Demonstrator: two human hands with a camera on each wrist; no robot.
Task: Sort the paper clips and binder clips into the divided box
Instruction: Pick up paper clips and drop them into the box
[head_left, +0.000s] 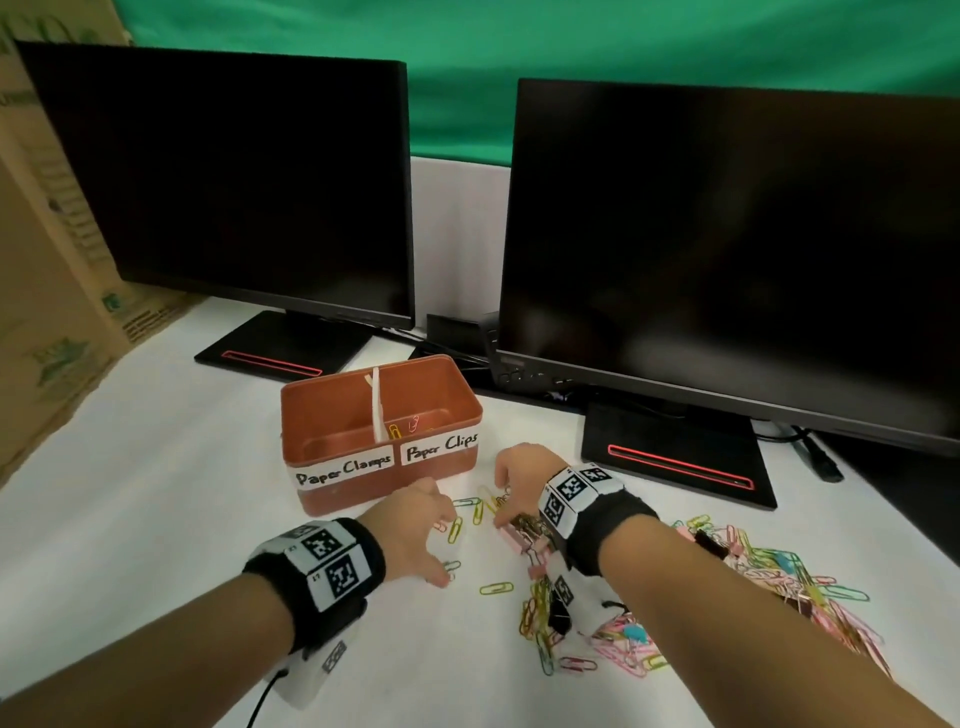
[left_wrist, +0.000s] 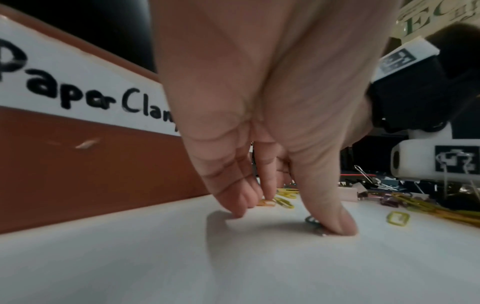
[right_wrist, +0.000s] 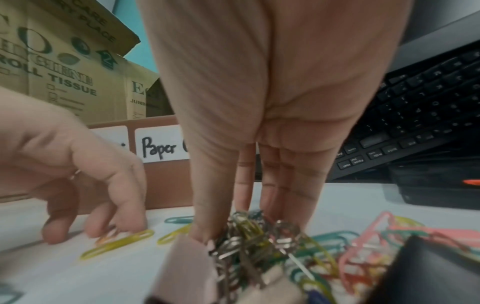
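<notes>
The brown divided box (head_left: 332, 415) stands on the white counter (head_left: 156, 493) in front of two dark monitors (head_left: 223, 182), its front labelled "Paper Clamps" on the left half and "Paper Clips" on the right. A few paper clips (head_left: 402, 428) lie in the right compartment. The left hand (head_left: 415, 525) is just in front of the box, fingers (left_wrist: 239, 203) relaxed and pointing down, thumb tip pressing a small clip (left_wrist: 313, 221) flat against the counter. The right hand (head_left: 519, 478) reaches down beside it, its fingers (right_wrist: 244, 185) gathered around a tangled bunch of clips (right_wrist: 246, 232). A loose heap of coloured paper clips and binder clips (head_left: 737, 582) spreads over the counter under and right of the right forearm. A cardboard carton (head_left: 47, 260) stands at the left.
</notes>
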